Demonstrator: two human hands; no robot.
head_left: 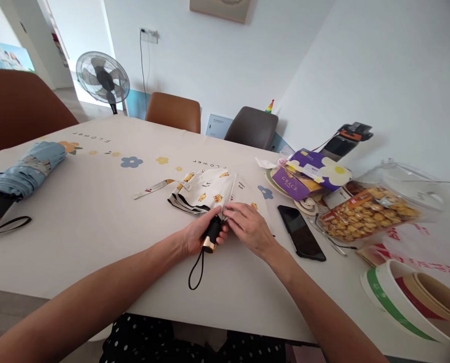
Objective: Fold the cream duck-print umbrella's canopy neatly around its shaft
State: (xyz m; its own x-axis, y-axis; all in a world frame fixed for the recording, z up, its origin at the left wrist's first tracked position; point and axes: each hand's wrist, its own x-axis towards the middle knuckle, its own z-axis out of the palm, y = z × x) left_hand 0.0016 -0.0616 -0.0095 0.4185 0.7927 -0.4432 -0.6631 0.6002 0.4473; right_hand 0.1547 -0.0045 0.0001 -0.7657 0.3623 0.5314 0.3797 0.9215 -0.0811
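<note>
A white folding umbrella (pixel 204 194) with small yellow prints lies collapsed on the table in front of me, its strap (pixel 151 188) trailing to the left. My left hand (pixel 197 233) is wrapped round its black handle (pixel 211 235), whose gold end and black wrist loop (pixel 196 269) point toward me. My right hand (pixel 249 227) rests beside the handle, fingertips pinching the edge of the white canopy fabric near the handle.
A folded blue umbrella (pixel 24 174) lies at the far left. A black phone (pixel 301 232) sits right of my hands. Further right are a purple box (pixel 304 177), a clear snack tub (pixel 372 209) and stacked paper bowls (pixel 417 297). Chairs and a fan (pixel 103 78) stand behind the table.
</note>
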